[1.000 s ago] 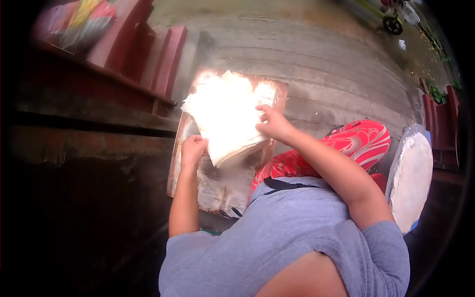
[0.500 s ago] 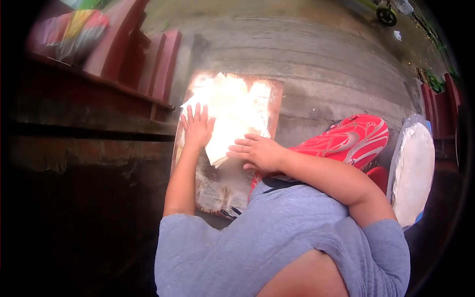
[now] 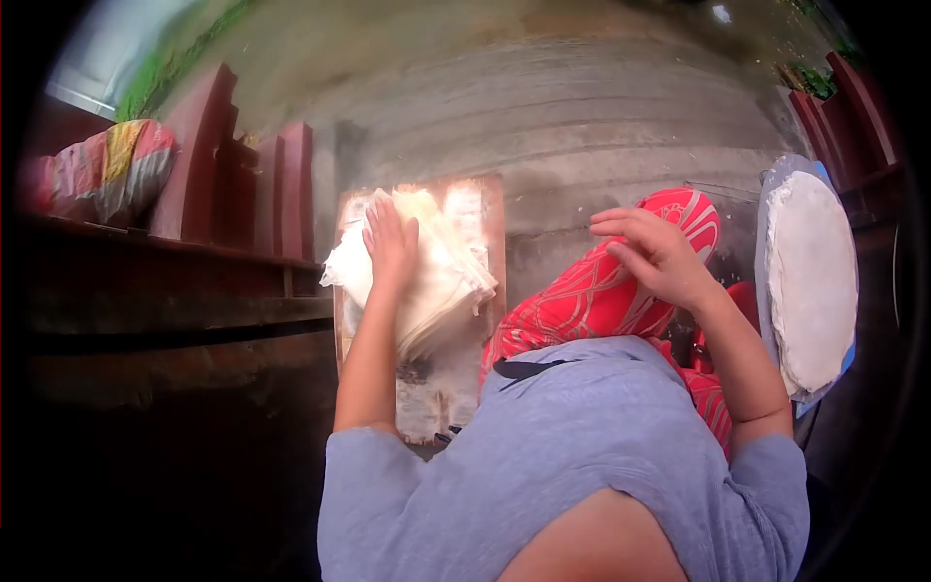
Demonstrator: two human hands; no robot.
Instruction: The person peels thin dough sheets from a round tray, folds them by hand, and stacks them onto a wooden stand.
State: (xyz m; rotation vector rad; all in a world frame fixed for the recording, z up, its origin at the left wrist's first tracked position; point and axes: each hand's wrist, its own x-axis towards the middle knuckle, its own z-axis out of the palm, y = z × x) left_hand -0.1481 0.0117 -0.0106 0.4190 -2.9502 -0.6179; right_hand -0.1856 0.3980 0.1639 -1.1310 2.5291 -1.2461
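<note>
A stack of thin, cream-white, floppy sheets [image 3: 441, 276] lies on a worn wooden board [image 3: 412, 403] dusted with white. My left hand [image 3: 392, 242] rests flat on the left part of the stack, fingers stretched out and nothing in its grip. Raised over my red patterned trousers [image 3: 572, 291], my right hand [image 3: 659, 257] is empty, its fingers extended and the thumb apart. It is clear of the stack, between the board and a white oval mass [image 3: 810, 281] that sits in a blue-edged holder at the right. What the sheets are made of cannot be told.
Dark red wooden posts and a ledge [image 3: 194, 247] run along the left, with a striped bag [image 3: 116, 170] on top. Concrete steps or slabs [image 3: 582, 126] stretch ahead. Small black objects [image 3: 448, 434] lie at the board's near edge. Another red railing [image 3: 844, 116] stands at the right.
My right hand has left the near right side of the stack and moved right and up. My left hand stays on the sheets. The view has shifted, and the glare on the stack has faded.
</note>
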